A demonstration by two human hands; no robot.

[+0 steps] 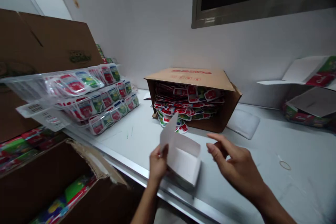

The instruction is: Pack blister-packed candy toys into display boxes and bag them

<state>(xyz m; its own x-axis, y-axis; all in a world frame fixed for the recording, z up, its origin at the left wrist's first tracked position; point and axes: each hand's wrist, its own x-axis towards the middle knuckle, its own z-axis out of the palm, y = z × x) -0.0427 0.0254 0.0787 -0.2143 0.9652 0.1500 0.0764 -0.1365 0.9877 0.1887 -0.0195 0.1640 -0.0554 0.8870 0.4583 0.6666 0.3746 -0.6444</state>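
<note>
An open small carton (183,161) with a white inside sits near the table's front edge, its lid flap raised. My left hand (158,162) grips the carton at the flap's lower left, thumb against the white card. To the right of the carton, apart from it, my right hand (233,164) hovers with thumb and fingers spread and nothing between them. Behind the carton a brown cardboard box (194,77) lies on its side, its mouth facing me. Flat red and green printed packets (189,108) fill it, and some spill out at its front left.
Clear plastic trays (86,98) of similar packets are stacked at the left. Brown boxes (49,42) stand behind and below them. A clear plastic piece (244,123), a rubber band (285,165) and printed cartons (309,108) lie to the right on the white table (141,129).
</note>
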